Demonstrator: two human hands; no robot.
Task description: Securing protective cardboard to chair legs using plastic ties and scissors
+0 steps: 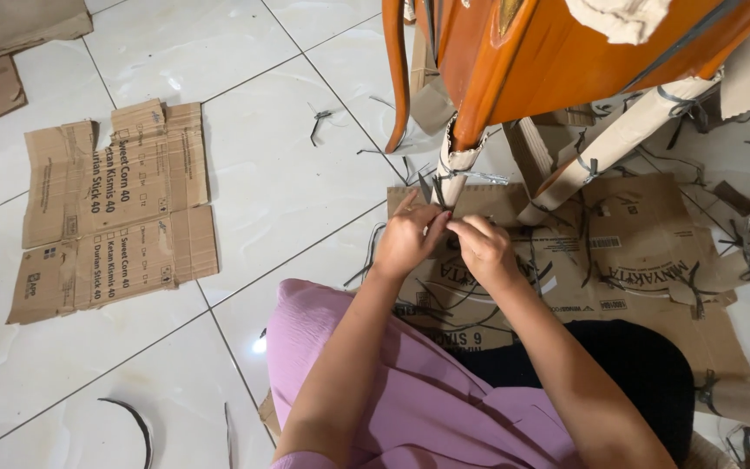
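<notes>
where the cardboard-wrapped chair leg [455, 169] meets the floor, left hand [407, 241] and right hand [482, 250] pinch a thin dark strap [438, 193] between fingertips; seemingly light and limp, best gripped near its end; flattened carton [115, 208] lies well left.

Dark thin strap [441, 193], pinched between both hands just below the wrapped chair leg. Chair leg [457, 155]: glossy orange wood above, foot sleeved in torn beige cardboard, standing upright on a flattened brown cardboard sheet [653, 260] strewn with strap offcuts.
</notes>
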